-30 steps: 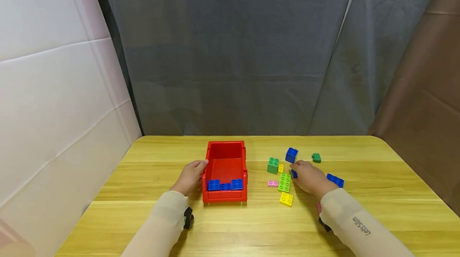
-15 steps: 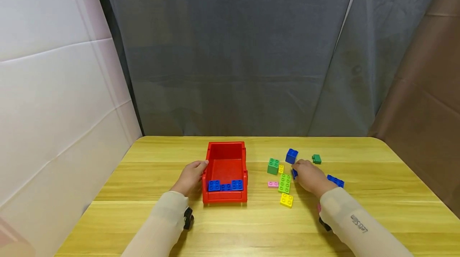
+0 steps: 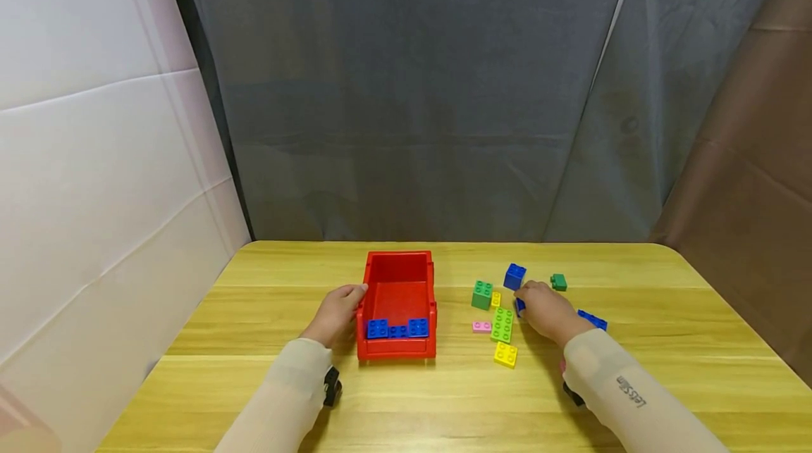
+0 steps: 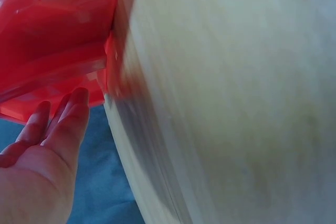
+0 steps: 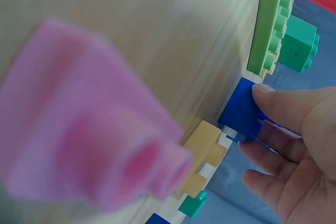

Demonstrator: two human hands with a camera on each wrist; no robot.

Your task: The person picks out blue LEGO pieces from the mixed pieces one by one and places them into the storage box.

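One blue toy brick (image 5: 239, 106) is pinched by the right hand (image 3: 547, 310), with the thumb on one side of it and fingers on the other, on the right part of the wood-grain table (image 3: 444, 404); if it touches the surface, I cannot tell. Just to the left of it lies a lime green brick (image 3: 502, 325), and farther left are a pink brick (image 3: 481, 327), a green brick (image 3: 481, 295) and a small yellow brick (image 3: 496, 299). A flat yellow brick (image 3: 505, 354) lies on the near side, a taller blue brick (image 3: 514, 276) on the far side. To the right of the hand are a dark green brick (image 3: 559, 282), farther away, and a long blue brick (image 3: 593, 319). Left of the group stands the red bin (image 3: 396, 349), with three blue bricks (image 3: 377, 328) along its near wall. The left hand (image 3: 334, 312) touches the bin's left side, its visible fingers rather straight. Behind the table hangs a dark grey curtain (image 3: 406, 87).
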